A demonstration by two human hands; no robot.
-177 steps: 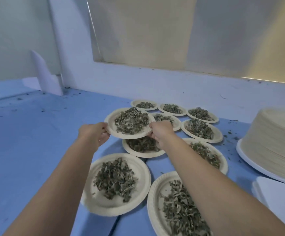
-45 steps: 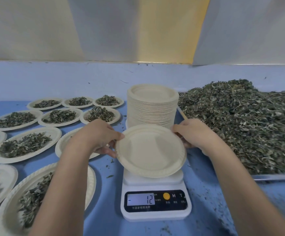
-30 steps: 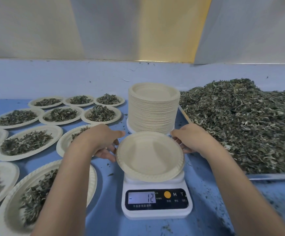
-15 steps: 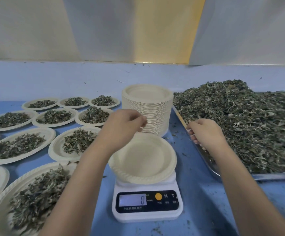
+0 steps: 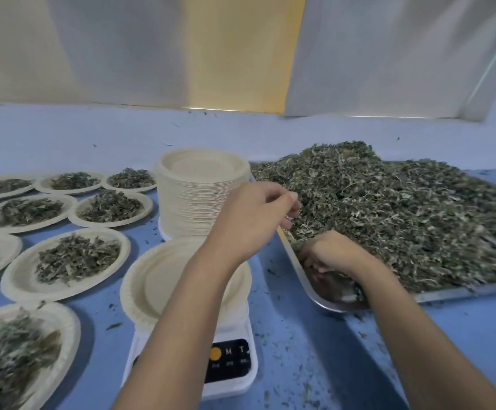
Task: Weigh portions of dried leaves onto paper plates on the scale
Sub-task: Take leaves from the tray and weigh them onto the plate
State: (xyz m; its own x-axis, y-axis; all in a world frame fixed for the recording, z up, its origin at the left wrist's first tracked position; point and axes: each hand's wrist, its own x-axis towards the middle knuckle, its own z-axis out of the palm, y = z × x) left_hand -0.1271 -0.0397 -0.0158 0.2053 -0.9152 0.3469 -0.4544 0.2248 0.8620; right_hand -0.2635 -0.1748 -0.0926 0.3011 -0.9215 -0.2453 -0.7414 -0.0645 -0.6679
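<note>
An empty paper plate [image 5: 158, 279] sits on the white scale [image 5: 232, 377]; my left forearm hides the display. To the right, a big pile of dried leaves [image 5: 403, 208] fills a metal tray [image 5: 448, 294]. My left hand [image 5: 252, 217] reaches across above the plate, and its loosely curled fingertips touch the pile's left edge. My right hand [image 5: 329, 255] is down in the tray's near left corner, fingers curled into the leaves at the pile's foot.
A tall stack of empty paper plates [image 5: 199, 190] stands just behind the scale. Several plates filled with leaves [image 5: 75, 258] cover the blue table [image 5: 314, 365] to the left. Leaf crumbs are scattered around the scale. A low blue wall runs along the back.
Both hands let go of the empty plate after setting it on the scale, which went from -12 to 0. They then moved right to the leaf tray, the right hand dropping into the leaves.
</note>
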